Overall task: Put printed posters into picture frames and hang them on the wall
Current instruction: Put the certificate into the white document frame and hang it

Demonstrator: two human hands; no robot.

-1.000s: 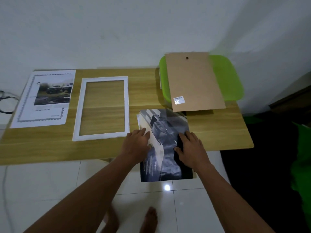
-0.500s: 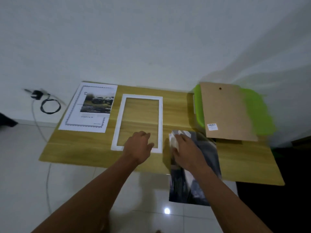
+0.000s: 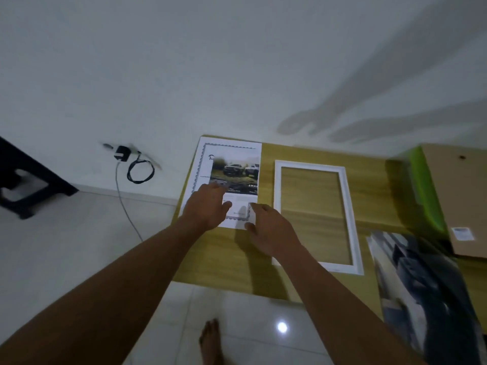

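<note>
A white-bordered poster [image 3: 232, 164] with a photo of trucks lies at the left end of the wooden table [image 3: 374, 191]. My left hand [image 3: 208, 206] rests flat on its lower part, fingers apart. My right hand [image 3: 268, 227] hovers at its lower right corner, fingers spread, touching or just above the paper. An empty white picture frame [image 3: 312, 164] lies flat to the right of the poster. A dark glossy poster [image 3: 427, 285] hangs over the table's front edge at the right. The brown backing board [image 3: 458, 196] rests on a green box [image 3: 421, 191].
A black charger and coiled cable [image 3: 131, 164] hang on the white wall at the left, above the tiled floor. A dark stool [image 3: 23, 185] stands at the far left. My bare foot [image 3: 210, 341] is on the tiles below the table edge.
Both hands left the dark poster and moved left across the frame to the white-bordered poster. The view swung left, and the dark poster now lies alone at the right.
</note>
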